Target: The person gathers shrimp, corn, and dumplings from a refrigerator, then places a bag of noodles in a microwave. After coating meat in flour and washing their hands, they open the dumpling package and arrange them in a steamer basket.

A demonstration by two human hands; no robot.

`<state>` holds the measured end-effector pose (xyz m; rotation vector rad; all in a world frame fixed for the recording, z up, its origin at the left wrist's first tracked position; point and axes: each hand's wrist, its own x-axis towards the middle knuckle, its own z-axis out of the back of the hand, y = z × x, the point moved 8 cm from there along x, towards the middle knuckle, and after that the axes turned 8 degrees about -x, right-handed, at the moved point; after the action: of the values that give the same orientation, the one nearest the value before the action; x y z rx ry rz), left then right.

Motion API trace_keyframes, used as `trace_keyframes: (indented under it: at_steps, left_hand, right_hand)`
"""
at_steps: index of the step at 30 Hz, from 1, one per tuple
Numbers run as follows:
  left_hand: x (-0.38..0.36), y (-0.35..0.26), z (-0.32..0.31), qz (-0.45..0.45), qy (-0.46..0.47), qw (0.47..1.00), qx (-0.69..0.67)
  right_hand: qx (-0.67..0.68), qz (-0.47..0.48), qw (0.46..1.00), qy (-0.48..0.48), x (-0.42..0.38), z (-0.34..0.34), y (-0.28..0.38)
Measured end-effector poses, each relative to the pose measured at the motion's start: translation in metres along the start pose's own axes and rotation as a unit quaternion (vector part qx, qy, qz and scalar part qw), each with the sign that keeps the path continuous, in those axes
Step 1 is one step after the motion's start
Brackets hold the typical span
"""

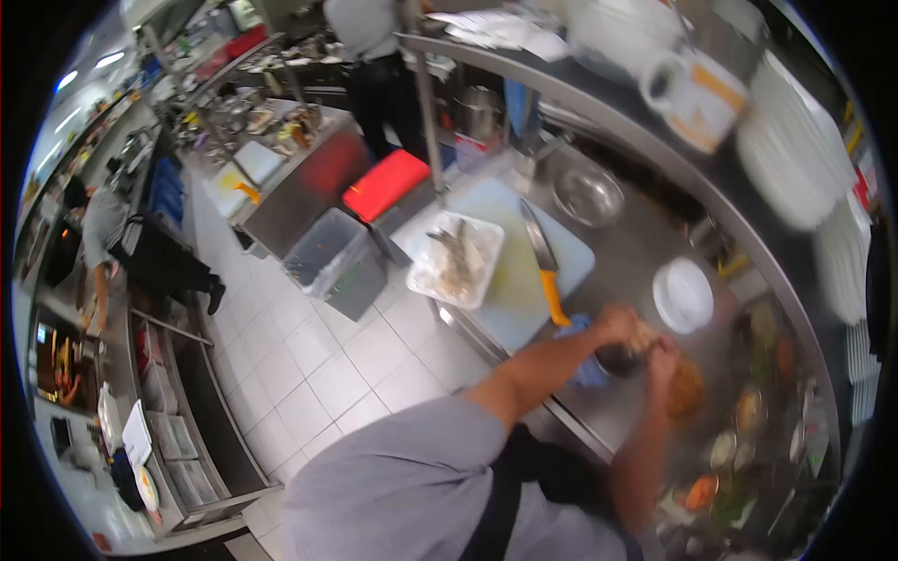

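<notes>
Steel covers the long curved tabletop [645, 234], and near its front edge a small dark round bowl [619, 359] is held between both hands. The left hand [618, 324] is placed on the bowl's far side and the right hand [663, 360] on its near side; the picture is blurred there, so it cannot be told whether the fingers are clamped on the bowl or only laid against it. A blue cloth [582, 360] is seen just beside the bowl, at the tabletop's edge. Behind it a pale blue cutting board [524, 280] is laid, with a knife with a yellow handle [545, 264] on top and a white rectangular tray of raw pieces [456, 260] overhanging the board's left edge. A round white lid [683, 295] and an empty steel mixing bowl [587, 195] are set further back. Open tiled floor [309, 365] is left beside the tabletop.
</notes>
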<state>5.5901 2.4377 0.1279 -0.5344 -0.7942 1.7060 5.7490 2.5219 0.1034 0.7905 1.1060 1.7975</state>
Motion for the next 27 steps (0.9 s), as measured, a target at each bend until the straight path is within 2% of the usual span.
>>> trace_keyframes:
  at_steps: [1,2,3,4,5,6,7,8,10,11,13,14,15,16,17,18,19,20,21,23,24,25,26,27]
  left_hand:
    - [0.023,0.026,-0.03,-0.029,-0.025,0.999,0.024]
    - [0.019,0.011,-0.006,-0.048,-0.001,0.997,0.056]
    - [0.032,0.031,-0.021,-0.043,-0.04,0.998,0.009]
    - [0.034,0.021,-0.026,-0.189,-0.095,0.971,0.115]
    - [0.035,0.018,-0.008,-0.128,-0.05,0.989,0.046]
    - [0.032,0.013,0.011,-0.061,-0.015,0.998,-0.02]
    - [0.033,0.017,0.014,-0.046,-0.049,0.986,-0.155]
    - [0.044,0.02,0.003,-0.024,-0.014,0.99,-0.137]
    - [0.052,0.035,0.008,0.043,-0.015,0.981,-0.188]
    - [0.057,0.036,0.007,0.036,-0.003,0.981,-0.19]
    - [0.061,0.047,-0.007,0.081,0.085,0.945,-0.305]
    - [0.062,0.043,-0.006,0.039,0.055,0.973,-0.22]
    - [0.064,0.042,-0.005,0.039,0.056,0.973,-0.22]
    - [0.066,0.032,-0.006,-0.022,0.095,0.984,-0.151]
    - [0.066,0.024,-0.008,-0.083,0.134,0.984,-0.081]
    - [0.066,0.02,0.0,-0.082,0.134,0.984,-0.082]
    - [0.063,0.013,0.001,-0.09,0.184,0.979,-0.017]
    - [0.058,0.01,0.0,-0.095,0.232,0.967,0.05]
    - [0.059,0.012,-0.001,-0.093,0.232,0.967,0.049]
    - [0.054,0.009,-0.009,-0.166,0.26,0.942,0.135]
    - [0.052,0.005,-0.009,-0.164,0.259,0.942,0.135]
    - [0.049,0.001,-0.005,-0.121,0.25,0.953,0.123]
    - [0.045,-0.001,0.001,-0.077,0.241,0.961,0.111]
    - [0.038,-0.013,0.01,-0.075,0.24,0.961,0.111]
  right_hand:
    - [0.024,0.08,0.997,-0.005,-0.016,0.001,0.04]
    - [0.017,-0.024,0.998,0.049,-0.001,-0.008,0.024]
    - [0.053,-0.073,0.995,0.04,-0.003,-0.008,0.019]
    - [0.008,-0.02,0.998,0.052,0.012,-0.009,0.001]
    - [0.08,-0.04,0.993,0.076,0.026,-0.015,-0.015]
    - [0.096,-0.08,0.99,0.068,0.037,-0.023,-0.016]
    - [0.029,-0.063,0.994,0.084,0.05,-0.024,-0.026]
    - [-0.036,-0.085,0.99,0.109,0.046,-0.017,-0.005]
    - [0.027,-0.084,0.993,0.083,0.056,-0.025,0.005]
    - [0.025,-0.09,0.993,0.071,0.053,-0.027,0.013]
    - [0.129,-0.047,0.99,0.016,0.055,-0.028,0.036]
    - [0.13,-0.048,0.99,0.015,0.059,-0.023,0.035]
    - [0.088,-0.049,0.992,0.079,0.064,-0.027,0.034]
    - [0.046,-0.049,0.987,0.143,0.066,-0.033,0.033]
    - [0.047,-0.049,0.987,0.143,0.068,-0.032,0.032]
    - [-0.046,0.006,0.985,0.164,0.069,-0.033,0.042]
    - [-0.138,0.062,0.971,0.184,0.069,-0.036,0.052]
    - [-0.138,0.062,0.971,0.186,0.07,-0.038,0.056]
    - [-0.183,0.07,0.962,0.187,0.071,-0.041,0.058]
    - [-0.228,0.078,0.952,0.19,0.074,-0.043,0.063]
    - [-0.277,0.188,0.931,0.146,0.073,-0.042,0.08]
    - [-0.321,0.295,0.894,0.099,0.068,-0.042,0.096]
    - [-0.32,0.296,0.894,0.101,0.07,-0.041,0.097]
    - [-0.292,0.273,0.91,0.107,0.075,-0.038,0.094]
